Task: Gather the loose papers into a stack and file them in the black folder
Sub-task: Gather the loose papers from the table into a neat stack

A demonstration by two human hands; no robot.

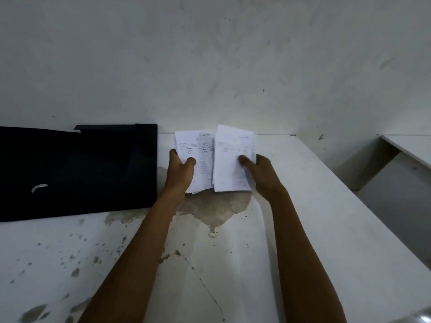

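Stained white table against scuffed white wall

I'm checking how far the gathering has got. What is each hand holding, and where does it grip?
Left hand grips one batch of papers at its left edge. Right hand grips a second batch at its right edge.
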